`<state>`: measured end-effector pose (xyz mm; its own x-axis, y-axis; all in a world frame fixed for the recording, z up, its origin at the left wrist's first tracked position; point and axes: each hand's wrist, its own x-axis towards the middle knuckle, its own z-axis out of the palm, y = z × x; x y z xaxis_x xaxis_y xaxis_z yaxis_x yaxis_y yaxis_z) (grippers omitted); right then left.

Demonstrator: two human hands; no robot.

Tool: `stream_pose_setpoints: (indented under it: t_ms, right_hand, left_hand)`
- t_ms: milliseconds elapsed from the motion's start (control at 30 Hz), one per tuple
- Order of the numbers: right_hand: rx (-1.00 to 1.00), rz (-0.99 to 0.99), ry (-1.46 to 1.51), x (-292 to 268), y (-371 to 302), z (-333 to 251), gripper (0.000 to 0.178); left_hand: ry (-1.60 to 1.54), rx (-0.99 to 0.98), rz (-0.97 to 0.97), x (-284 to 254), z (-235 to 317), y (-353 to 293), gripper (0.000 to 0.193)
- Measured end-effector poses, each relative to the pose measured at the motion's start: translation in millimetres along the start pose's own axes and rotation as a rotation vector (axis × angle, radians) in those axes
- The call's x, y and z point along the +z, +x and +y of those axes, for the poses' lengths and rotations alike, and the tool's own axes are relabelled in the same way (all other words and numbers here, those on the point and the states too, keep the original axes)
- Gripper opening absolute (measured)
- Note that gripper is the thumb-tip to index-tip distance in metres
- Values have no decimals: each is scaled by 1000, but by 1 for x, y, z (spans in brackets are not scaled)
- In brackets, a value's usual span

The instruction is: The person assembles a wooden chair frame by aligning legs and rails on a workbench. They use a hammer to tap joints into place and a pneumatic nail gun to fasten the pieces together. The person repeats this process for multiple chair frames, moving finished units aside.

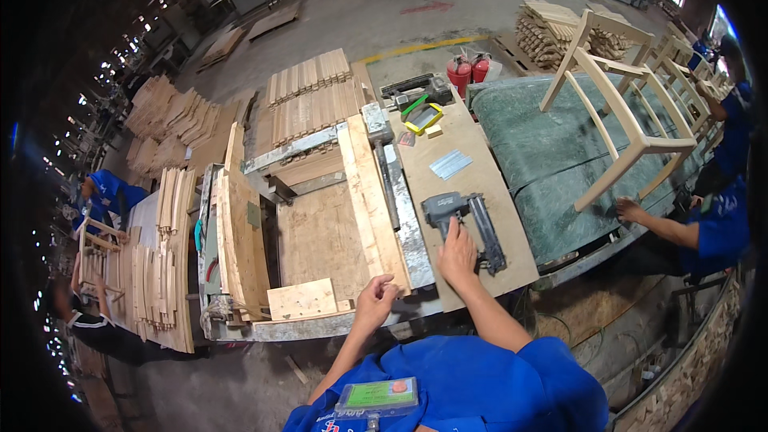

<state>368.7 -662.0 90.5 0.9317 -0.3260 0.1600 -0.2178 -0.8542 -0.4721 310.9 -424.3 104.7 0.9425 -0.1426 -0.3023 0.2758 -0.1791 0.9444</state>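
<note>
My right hand (458,258) is on the handle of a black and grey nail gun (445,206), its fingers partly hidden round the grip. The gun lies on a brown board (428,168), its long magazine to the right of my hand. Loosely curled, my left hand (376,302) is near the front end of a pale wooden plank (370,212), with nothing visible in it. Strips of grey staples (450,164) lie on the board beyond the gun. To the left is a wooden frame or jig (244,232) with a short block (302,299) at its front.
A yellow-rimmed tray (422,118) and a hammer (386,168) are farther back. Stacked slats (312,96) stand behind the jig. On the green-covered table (536,160) at right are wooden chairs (632,104), with a co-worker's arm (660,224) beside them. Fire extinguishers (460,72) stand behind.
</note>
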Motion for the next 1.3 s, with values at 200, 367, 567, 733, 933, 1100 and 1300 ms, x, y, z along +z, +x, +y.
stream_pose_setpoints:
  t_ms: [200, 367, 567, 733, 933, 1100, 1300]
  right_hand:
    - [278, -116, 365, -36, 16, -17, 81]
    - [301, -387, 1641, -90, -10, -78, 19]
    - [142, -402, 2106, -94, -49, -109, 24]
    - [46, -421, 2128, -98, -48, -101, 27]
    - [71, -469, 2243, -108, -27, -80, 32]
    - [79, -451, 2234, -112, -12, -76, 34]
    - [12, -485, 2208, -112, 3, -76, 35]
  left_hand:
    - [127, 136, -19, -69, 8, -19, 35]
    - [268, 456, 88, -94, 22, -26, 58]
    - [378, 859, 44, -61, 78, -36, 91]
    - [430, 976, 141, -37, 85, -34, 86]
    - [489, 996, 299, -7, 89, -14, 69]
    - [436, 1083, 429, 5, 90, 3, 62]
    - [404, 1176, 476, 2, 92, 13, 71]
